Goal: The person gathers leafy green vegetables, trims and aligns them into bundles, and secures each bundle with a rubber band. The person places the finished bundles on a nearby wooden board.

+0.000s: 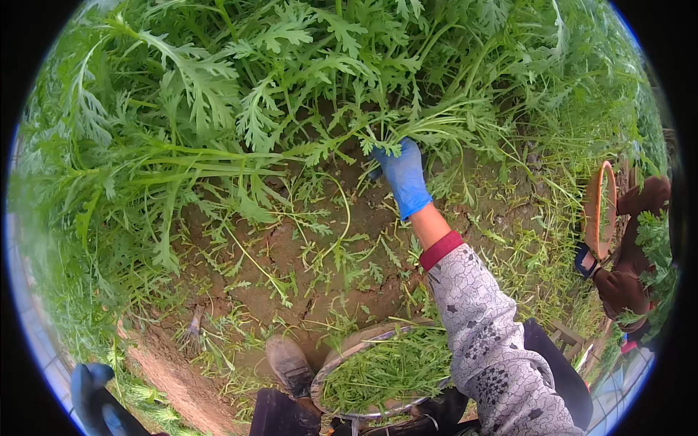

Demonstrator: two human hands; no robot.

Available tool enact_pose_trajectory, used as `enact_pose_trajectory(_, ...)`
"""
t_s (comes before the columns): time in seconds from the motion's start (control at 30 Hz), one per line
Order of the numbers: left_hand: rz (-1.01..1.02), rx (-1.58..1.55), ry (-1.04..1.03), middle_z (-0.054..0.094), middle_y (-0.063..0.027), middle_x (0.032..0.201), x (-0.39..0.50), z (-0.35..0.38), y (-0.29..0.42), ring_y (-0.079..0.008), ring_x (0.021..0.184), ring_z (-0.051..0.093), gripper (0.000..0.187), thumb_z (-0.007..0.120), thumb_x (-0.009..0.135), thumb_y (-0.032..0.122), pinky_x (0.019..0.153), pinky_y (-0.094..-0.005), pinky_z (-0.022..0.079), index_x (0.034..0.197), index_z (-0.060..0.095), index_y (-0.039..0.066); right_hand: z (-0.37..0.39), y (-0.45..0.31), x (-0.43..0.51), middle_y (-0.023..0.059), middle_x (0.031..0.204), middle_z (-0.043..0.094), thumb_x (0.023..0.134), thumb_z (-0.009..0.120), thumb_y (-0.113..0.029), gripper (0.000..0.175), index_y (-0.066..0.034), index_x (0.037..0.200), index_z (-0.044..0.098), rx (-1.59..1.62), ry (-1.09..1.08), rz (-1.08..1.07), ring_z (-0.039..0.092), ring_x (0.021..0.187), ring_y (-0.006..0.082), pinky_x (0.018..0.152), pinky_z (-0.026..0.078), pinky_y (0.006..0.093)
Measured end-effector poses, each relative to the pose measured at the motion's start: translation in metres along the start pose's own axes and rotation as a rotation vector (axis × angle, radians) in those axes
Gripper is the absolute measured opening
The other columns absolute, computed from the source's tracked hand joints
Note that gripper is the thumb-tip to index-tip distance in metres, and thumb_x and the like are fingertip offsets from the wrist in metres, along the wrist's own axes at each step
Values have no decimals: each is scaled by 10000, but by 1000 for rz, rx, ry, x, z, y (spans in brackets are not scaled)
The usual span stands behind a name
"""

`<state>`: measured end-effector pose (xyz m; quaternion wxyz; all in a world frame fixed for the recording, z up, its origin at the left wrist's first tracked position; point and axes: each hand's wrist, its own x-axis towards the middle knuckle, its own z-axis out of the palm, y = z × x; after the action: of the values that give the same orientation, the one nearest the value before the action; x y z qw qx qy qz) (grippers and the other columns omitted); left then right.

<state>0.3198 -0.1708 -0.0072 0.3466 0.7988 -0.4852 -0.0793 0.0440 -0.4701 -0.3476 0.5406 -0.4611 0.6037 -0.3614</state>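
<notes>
My right hand [402, 173], in a blue rubber glove, is at the foot of a stand of garland chrysanthemum [322, 65]. Its fingers close around leafy stems [431, 126] that fan out above and to the right. The fingertips are partly hidden by leaves. Far off at the lower left rim is my left hand [95, 389], in a darker-looking blue glove and cut by the picture's edge. Whether it holds anything is unclear. Between my legs, a round metal-rimmed basin [322, 376] contains a heap of loose greens [390, 368].
Leaf scraps and trampled stems lie on brown soil [283, 261]. My boot [289, 362] stands left of the basin. A frayed brush-like thing [193, 327] lies at lower left. At right, a co-worker's gloved hand [621, 289] is near an orange-rimmed container [600, 212].
</notes>
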Motion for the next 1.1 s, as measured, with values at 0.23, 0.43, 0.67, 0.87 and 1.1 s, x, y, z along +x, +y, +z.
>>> enact_pose_trajectory(0.23, -780, -230, -299, 673, -174, 1104, -105, 31, -2, -259, 1052, 615, 365, 596, 922, 199, 957, -386, 448, 1180, 624, -58, 48, 33, 84, 128, 878, 661, 858, 599, -206, 160, -56, 876, 648, -978, 255, -620, 631, 796, 317, 700, 502, 404)
enact_pose_trajectory(0.43, -797, -204, -501, 677, -154, 1120, -98, 34, -3, -265, 1063, 618, 317, 599, 917, 171, 974, -380, 447, 1168, 644, -18, 49, 51, 96, 103, 887, 662, 870, 534, -139, 159, -57, 939, 652, -698, 382, -775, 639, 803, 281, 735, 510, 402)
enact_pose_trajectory(0.67, -780, -169, -508, 684, -136, 1053, -97, 40, -1, -258, 1002, 626, 315, 612, 913, 223, 905, -348, 463, 1120, 671, -8, 41, 34, 91, 144, 965, 671, 930, 506, -205, 241, -20, 1033, 622, -980, 21, -617, 632, 889, 337, 769, 502, 422)
enact_pose_trajectory(0.87, -875, -251, -433, 673, -148, 1107, -97, 40, -1, -252, 1037, 619, 325, 605, 903, 189, 923, -358, 470, 1134, 655, -34, -9, 1, 28, 124, 835, 671, 896, 594, -85, 156, -3, 1025, 624, -52, -31, -209, 640, 664, 272, 569, 507, 359)
enact_pose_trajectory(1.1, -846, -265, -482, 670, -157, 1111, -106, 39, -12, -256, 1036, 617, 353, 608, 901, 195, 933, -364, 469, 1170, 639, -31, -14, 19, -58, 94, 1051, 654, 907, 518, 52, 315, -4, 1216, 541, 403, -176, 33, 655, 917, 212, 787, 563, 333)
